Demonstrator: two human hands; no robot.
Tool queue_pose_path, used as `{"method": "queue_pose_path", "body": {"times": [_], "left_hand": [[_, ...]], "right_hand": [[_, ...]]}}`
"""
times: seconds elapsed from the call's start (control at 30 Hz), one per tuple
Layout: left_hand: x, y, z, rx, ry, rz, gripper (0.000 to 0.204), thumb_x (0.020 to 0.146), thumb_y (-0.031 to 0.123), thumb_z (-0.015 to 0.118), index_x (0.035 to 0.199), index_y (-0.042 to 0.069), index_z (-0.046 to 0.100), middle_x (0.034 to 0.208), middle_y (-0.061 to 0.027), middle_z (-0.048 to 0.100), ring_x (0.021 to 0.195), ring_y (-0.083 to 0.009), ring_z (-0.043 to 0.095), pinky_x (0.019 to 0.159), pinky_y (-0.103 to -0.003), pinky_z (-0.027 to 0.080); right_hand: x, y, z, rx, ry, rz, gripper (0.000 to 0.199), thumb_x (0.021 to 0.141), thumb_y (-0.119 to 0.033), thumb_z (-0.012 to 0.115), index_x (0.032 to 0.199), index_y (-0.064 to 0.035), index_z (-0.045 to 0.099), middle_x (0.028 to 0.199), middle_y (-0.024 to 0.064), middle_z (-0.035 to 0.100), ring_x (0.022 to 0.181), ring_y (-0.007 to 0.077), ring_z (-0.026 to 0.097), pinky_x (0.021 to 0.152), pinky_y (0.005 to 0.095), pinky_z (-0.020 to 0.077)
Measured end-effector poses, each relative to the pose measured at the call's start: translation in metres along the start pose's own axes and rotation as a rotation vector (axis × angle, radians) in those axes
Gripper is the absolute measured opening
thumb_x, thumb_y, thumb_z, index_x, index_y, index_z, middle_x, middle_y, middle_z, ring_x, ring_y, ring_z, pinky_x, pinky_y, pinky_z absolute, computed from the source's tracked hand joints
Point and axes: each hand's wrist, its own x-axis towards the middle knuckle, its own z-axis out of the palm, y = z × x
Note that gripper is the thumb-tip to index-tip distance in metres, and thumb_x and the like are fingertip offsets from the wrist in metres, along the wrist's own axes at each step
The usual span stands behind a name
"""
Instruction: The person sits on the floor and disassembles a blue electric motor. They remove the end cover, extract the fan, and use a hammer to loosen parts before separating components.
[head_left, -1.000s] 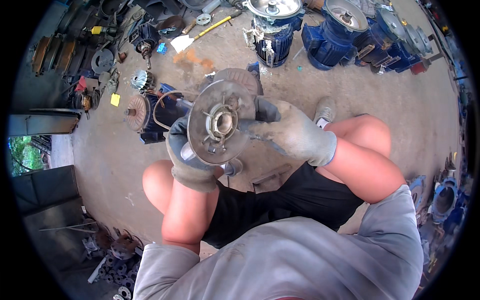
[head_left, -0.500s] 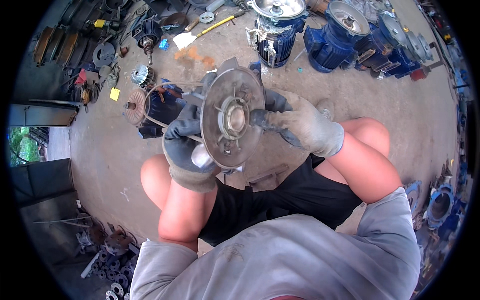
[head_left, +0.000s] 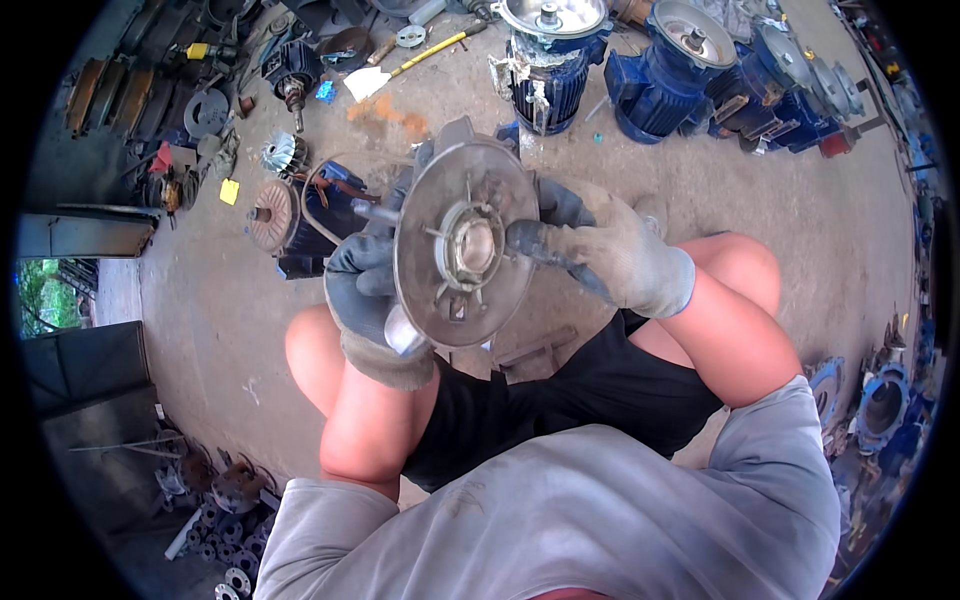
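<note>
In front of my knees I hold up a round grey metal plate (head_left: 425,275) with a raised ring and a central bore, its broad face tilted toward me. My left hand (head_left: 360,285), in a grey-black work glove, is closed round the plate's left edge, with part of its fingers hidden behind. By that palm shows a shiny rounded metal piece (head_left: 403,330); I cannot tell whether it belongs to the plate. My gloved right hand (head_left: 625,255) grips the right edge, thumb tip on the face near the ring and other fingers behind the rim.
A blue motor (head_left: 312,228) with a brown disc and a looped cable lies beyond my left hand. Several blue motors (head_left: 545,90) stand at the back. A yellow-handled tool (head_left: 430,52) and a finned rotor (head_left: 284,152) lie far left. Metal rings (head_left: 238,580) are piled near left.
The plate has shifted slightly down and to the left and turned a little, both hands still on it. My right hand has moved slightly with it.
</note>
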Motion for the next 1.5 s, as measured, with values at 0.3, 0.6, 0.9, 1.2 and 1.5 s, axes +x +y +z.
{"method": "queue_pose_path", "body": {"times": [0.3,0.6,0.9,1.2,1.5], "left_hand": [[0.013,-0.019,0.021,0.122,-0.055,-0.030,0.075,0.089,0.009,0.053,0.159,-0.008,0.033,0.147,-0.0295,0.057,0.127,-0.0397,0.065,0.107,-0.049,0.057],[0.036,-0.019,0.025,0.045,-0.064,-0.203,0.081,0.085,0.006,0.050,0.163,-0.005,0.028,0.152,-0.0277,0.053,0.135,-0.0405,0.058,0.115,-0.052,0.047],[0.031,-0.024,0.023,0.013,-0.041,-0.238,0.088,0.082,0.004,0.046,0.166,-0.002,0.023,0.157,-0.0259,0.050,0.144,-0.0414,0.050,0.123,-0.055,0.038],[0.027,-0.006,0.013,-0.016,-0.036,-0.270,0.091,0.080,0.000,0.042,0.168,-0.002,0.019,0.163,-0.0254,0.044,0.152,-0.0409,0.044,0.121,-0.053,0.034],[0.020,-0.003,0.022,-0.088,-0.024,-0.241,0.084,0.082,-0.008,0.037,0.163,-0.013,0.015,0.170,-0.0318,0.027,0.156,-0.0391,0.039,0.051,-0.020,0.060]], "right_hand": [[-0.007,-0.009,-0.006,0.003,-0.035,-0.025,0.045,0.105,-0.012,0.063,0.147,0.0031,0.056,0.133,0.0074,0.068,0.120,0.0139,0.062,0.106,0.0308,0.0483],[-0.015,-0.015,-0.035,-0.028,-0.114,0.085,0.058,0.100,-0.010,0.066,0.155,0.0025,0.050,0.136,0.0085,0.066,0.121,0.0144,0.060,0.103,0.0314,0.0504],[-0.034,-0.028,-0.038,-0.877,-0.164,-0.409,0.048,0.097,-0.012,0.069,0.141,0.0045,0.060,0.131,0.0162,0.068,0.115,0.0264,0.066,0.100,0.0405,0.0521],[-0.032,-0.030,-0.047,-1.089,-0.124,-0.714,0.041,0.087,-0.009,0.079,0.124,0.0029,0.067,0.122,0.0228,0.068,0.100,0.0369,0.070,0.088,0.0418,0.0554],[-0.046,-0.038,-0.030,-0.557,-0.161,-0.030,0.042,0.098,-0.015,0.073,0.134,0.0048,0.063,0.115,0.0122,0.069,0.100,0.0174,0.065,0.084,0.0328,0.0526]]}}
